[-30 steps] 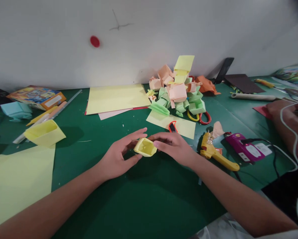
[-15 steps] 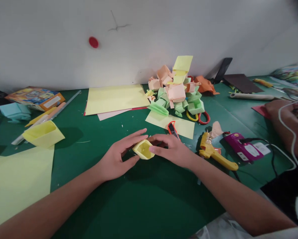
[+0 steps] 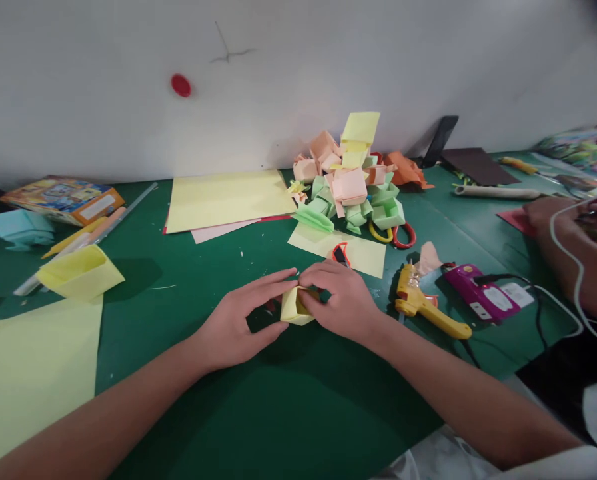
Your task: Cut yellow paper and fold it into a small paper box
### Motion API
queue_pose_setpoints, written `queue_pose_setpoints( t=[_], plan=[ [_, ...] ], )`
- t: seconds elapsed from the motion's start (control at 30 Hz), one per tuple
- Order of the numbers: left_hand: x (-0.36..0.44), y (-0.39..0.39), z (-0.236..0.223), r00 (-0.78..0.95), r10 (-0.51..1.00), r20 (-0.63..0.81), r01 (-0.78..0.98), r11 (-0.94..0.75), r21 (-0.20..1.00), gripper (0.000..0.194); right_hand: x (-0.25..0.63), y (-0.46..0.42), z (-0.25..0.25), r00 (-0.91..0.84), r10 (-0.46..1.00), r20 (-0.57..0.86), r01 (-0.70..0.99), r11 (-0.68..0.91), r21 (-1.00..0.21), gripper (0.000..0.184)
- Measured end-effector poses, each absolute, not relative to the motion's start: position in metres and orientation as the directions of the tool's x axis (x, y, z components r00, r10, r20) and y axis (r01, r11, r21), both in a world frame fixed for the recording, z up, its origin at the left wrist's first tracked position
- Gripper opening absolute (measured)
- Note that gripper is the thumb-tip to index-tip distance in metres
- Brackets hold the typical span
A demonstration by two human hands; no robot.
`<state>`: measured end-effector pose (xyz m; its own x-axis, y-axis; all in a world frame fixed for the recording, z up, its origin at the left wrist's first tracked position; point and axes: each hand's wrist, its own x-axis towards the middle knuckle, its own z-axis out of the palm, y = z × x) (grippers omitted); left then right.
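A small yellow folded paper box point(image 3: 292, 308) is held low over the green table, its hollow side facing up and toward me. My right hand point(image 3: 341, 293) grips its right wall, the thumb inside the hollow and the fingers behind. On the other side, my left hand point(image 3: 246, 320) spans the box between thumb and fingertips. An orange-handled craft knife point(image 3: 341, 255) lies just beyond my right hand on a yellow paper sheet point(image 3: 368, 257). Off to the left stands a larger yellow paper box point(image 3: 81, 272).
A heap of folded paper pieces point(image 3: 348, 187) sits against the wall, red-and-yellow-handled scissors point(image 3: 404, 236) beneath it. To the right are a yellow glue gun point(image 3: 423, 310), a purple power strip point(image 3: 483, 293) with cables and another person's hand point(image 3: 563, 233). Yellow sheets point(image 3: 228, 200) lie at the back.
The small box has shifted slightly right and turned between my hands. My right thumb has moved from its rim into the hollow. The whole view has drifted slightly.
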<state>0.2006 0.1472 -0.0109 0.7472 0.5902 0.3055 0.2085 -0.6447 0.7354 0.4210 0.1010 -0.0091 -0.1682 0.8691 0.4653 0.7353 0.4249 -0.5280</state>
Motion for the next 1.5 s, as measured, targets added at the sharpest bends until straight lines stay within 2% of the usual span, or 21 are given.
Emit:
queue_pose_setpoints(
  t=[0.27, 0.43, 0.5, 0.57, 0.73, 0.87, 1.07, 1.27, 1.4, 1.5],
  plan=[
    [0.198, 0.145, -0.018, 0.782, 0.519, 0.344, 0.249, -0.767, 0.591, 0.062, 0.418, 0.100, -0.007, -0.177, 0.853, 0.490, 0.764, 0.433, -0.478, 0.018],
    [0.207, 0.133, -0.021, 0.794, 0.491, 0.359, 0.409, -0.868, 0.283, 0.082, 0.416, 0.100, -0.007, -0.090, 0.892, 0.443, 0.789, 0.335, -0.515, 0.024],
    [0.212, 0.129, -0.021, 0.775, 0.501, 0.386, 0.461, -0.865, 0.198, 0.078, 0.414, 0.100, -0.007, -0.068, 0.902, 0.426, 0.787, 0.311, -0.533, 0.026],
    [0.215, 0.126, -0.021, 0.742, 0.523, 0.418, 0.502, -0.848, 0.170, 0.068, 0.413, 0.100, -0.006, -0.068, 0.921, 0.385, 0.762, 0.297, -0.576, 0.027],
    [0.215, 0.125, -0.023, 0.623, 0.541, 0.565, 0.525, -0.825, 0.210, 0.062, 0.412, 0.099, -0.002, -0.086, 0.974, 0.209, 0.628, 0.216, -0.748, 0.016],
    [0.212, 0.127, -0.023, 0.611, 0.556, 0.564, 0.476, -0.827, 0.300, 0.058, 0.414, 0.098, 0.002, -0.111, 0.981, 0.159, 0.500, 0.193, -0.844, 0.009],
    [0.207, 0.132, -0.015, 0.545, 0.671, 0.503, 0.413, -0.736, 0.536, 0.052, 0.421, 0.101, -0.001, -0.207, 0.971, 0.118, 0.331, 0.183, -0.926, 0.030],
    [0.206, 0.134, -0.011, 0.521, 0.726, 0.448, 0.341, -0.658, 0.671, 0.050, 0.428, 0.101, -0.007, -0.295, 0.948, 0.119, 0.217, 0.188, -0.958, 0.048],
    [0.206, 0.135, -0.013, 0.497, 0.745, 0.445, 0.317, -0.633, 0.707, 0.052, 0.425, 0.097, -0.006, -0.327, 0.924, 0.197, 0.268, 0.290, -0.918, 0.070],
    [0.204, 0.136, -0.016, 0.480, 0.754, 0.448, 0.306, -0.623, 0.720, 0.050, 0.422, 0.095, -0.005, -0.323, 0.888, 0.328, 0.378, 0.439, -0.815, 0.079]
  ],
)
